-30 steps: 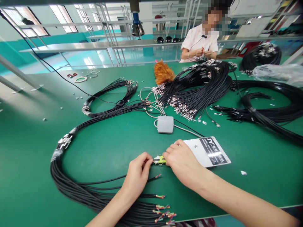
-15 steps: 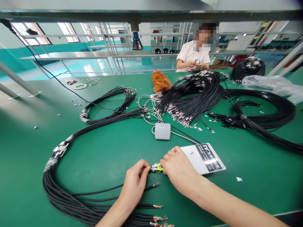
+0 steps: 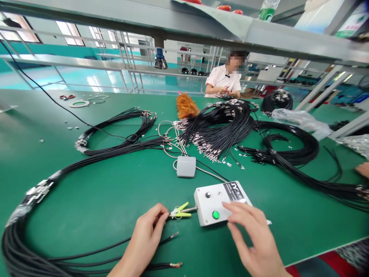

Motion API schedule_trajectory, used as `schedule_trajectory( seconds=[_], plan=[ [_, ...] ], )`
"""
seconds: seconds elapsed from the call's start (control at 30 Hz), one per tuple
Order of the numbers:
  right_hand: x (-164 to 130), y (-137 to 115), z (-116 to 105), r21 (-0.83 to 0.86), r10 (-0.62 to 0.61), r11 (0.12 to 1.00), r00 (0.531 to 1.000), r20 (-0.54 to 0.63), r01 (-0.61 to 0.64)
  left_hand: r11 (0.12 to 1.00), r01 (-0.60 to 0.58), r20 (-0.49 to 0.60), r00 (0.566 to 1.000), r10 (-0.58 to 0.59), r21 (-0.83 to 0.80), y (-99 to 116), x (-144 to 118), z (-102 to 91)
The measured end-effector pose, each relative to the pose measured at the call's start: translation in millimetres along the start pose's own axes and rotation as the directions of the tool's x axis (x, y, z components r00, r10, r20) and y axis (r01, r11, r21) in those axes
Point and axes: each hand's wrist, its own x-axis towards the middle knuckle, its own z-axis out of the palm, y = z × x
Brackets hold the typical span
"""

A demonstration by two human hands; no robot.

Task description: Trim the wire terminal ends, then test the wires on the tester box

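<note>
Green workbench [image 3: 115, 192] under a steel shelf frame, factory windows behind. Far left: red-handled scissors [image 3: 66, 97] and a white tape ring [image 3: 78, 103] near the bench's back edge. Large loop of bundled black cables [image 3: 43, 184] sweeping across the left half, its stripped ends lying at the near edge. Left hand [image 3: 144, 240], fingers pinched together on a black wire [image 3: 115, 246] right at the yellow-green clip [image 3: 180, 211]. Clip jutting from the left side of a small white tester box [image 3: 219, 202] with a lit green button [image 3: 215, 214] on top. Grey box [image 3: 186, 166] just behind, joined by a pale lead. Right hand [image 3: 253, 238], fingers spread and apart, resting on the tester box's right end, clamped on nothing. Orange feather duster [image 3: 186, 105] and a heap of black leads with metal terminals [image 3: 219, 130] mid-bench. Co-worker in a pink top [image 3: 223, 79] seated at the far side. More black cable coils [image 3: 288, 150] and a clear plastic bag [image 3: 300, 119] to the right; another person's hand [image 3: 363, 169] at the right edge.
</note>
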Motion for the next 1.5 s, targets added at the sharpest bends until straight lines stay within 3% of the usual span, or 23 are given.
schedule_trajectory(
  seconds=[0.13, 0.27, 0.5, 0.63, 0.7, 0.83, 0.93, 1.03, 1.1, 1.17, 1.2, 1.23, 1.27, 1.3, 1.37, 1.43, 1.5],
  plan=[
    [-26.1, -5.6, 14.0, -0.038, -0.080, 0.996, 0.997, 0.009, 0.081, 0.999, -0.023, -0.008, 1.000, 0.024, 0.026, -0.8, 0.3, -0.1],
    [-27.0, -6.7, 26.4, -0.091, -0.064, 0.994, 0.996, -0.056, 0.059, 0.999, -0.022, -0.009, 1.000, 0.023, 0.049, 0.1, -2.4, -4.6],
    [-26.4, -4.0, 29.3, -0.074, -0.101, 0.993, 0.985, -0.137, 0.092, 0.998, 0.050, -0.024, 0.998, -0.049, 0.024, 1.6, -12.5, -17.8],
    [-31.5, -17.0, 34.6, -0.010, -0.277, 0.960, 0.948, -0.157, 0.279, 0.997, 0.068, -0.006, 0.998, -0.069, -0.035, 3.6, -17.3, -24.2],
    [-33.8, -23.3, 39.7, 0.044, -0.336, 0.938, 0.934, -0.125, 0.344, 0.998, 0.058, 0.042, 0.997, -0.060, 0.036, 2.9, -20.2, -31.0],
    [-36.5, -30.4, 48.5, 0.156, -0.251, 0.953, 0.964, -0.081, 0.261, 0.924, -0.053, 0.107, 0.994, 0.013, 0.380, 1.6, -18.4, -57.5],
    [-38.8, -31.9, 51.3, 0.218, -0.179, 0.958, 0.982, -0.058, 0.187, 0.881, 0.008, -0.101, 0.994, 0.045, 0.472, 2.2, 2.5, -83.4],
    [-41.1, -32.2, 52.4, 0.244, -0.143, 0.958, 0.989, -0.036, 0.147, 0.903, 0.155, -0.385, 0.923, 0.013, 0.402, 3.2, 31.1, -99.3],
    [-42.4, -31.8, 53.1, 0.246, -0.128, 0.960, 0.991, -0.028, 0.131, 0.905, 0.168, -0.434, 0.901, 0.021, 0.391, 6.4, 38.4, -95.2],
    [-43.4, -30.9, 53.4, 0.255, -0.106, 0.961, 0.994, -0.022, 0.108, 0.909, 0.103, -0.359, 0.932, 0.054, 0.404, 12.6, 28.5, -77.0],
    [-43.8, -30.5, 53.3, 0.264, -0.092, 0.960, 0.996, -0.013, 0.092, 0.917, -0.006, -0.206, 0.974, 0.096, 0.399, 16.4, 18.1, -64.2],
    [-43.9, -30.3, 52.8, 0.277, -0.080, 0.958, 0.997, -0.002, 0.077, 0.921, -0.120, -0.029, 0.990, 0.141, 0.371, 20.1, 5.6, -50.5],
    [-43.7, -30.6, 52.1, 0.295, -0.066, 0.954, 0.998, 0.012, 0.060, 0.918, -0.185, 0.122, 0.981, 0.152, 0.350, 23.5, -7.2, -37.0],
    [-43.0, -31.6, 51.0, 0.318, -0.050, 0.947, 0.998, 0.024, 0.040, 0.916, -0.193, 0.169, 0.975, 0.141, 0.353, 26.1, -18.8, -25.2],
    [-39.5, -36.4, 48.7, 0.392, 0.009, 0.919, 0.999, 0.052, -0.028, 0.935, -0.159, 0.182, 0.978, 0.105, 0.318, 28.7, -35.0, -9.1],
    [-32.8, -45.3, 47.2, 0.494, 0.119, 0.853, 0.985, 0.125, -0.166, 0.984, -0.055, 0.138, 0.990, 0.031, 0.171, 28.6, -40.9, -4.5],
    [-23.4, -57.1, 48.0, 0.592, 0.238, 0.720, 0.931, 0.278, -0.361, 0.995, 0.097, 0.124, 0.988, -0.091, -0.038, 28.2, -41.0, -8.3]
  ],
)
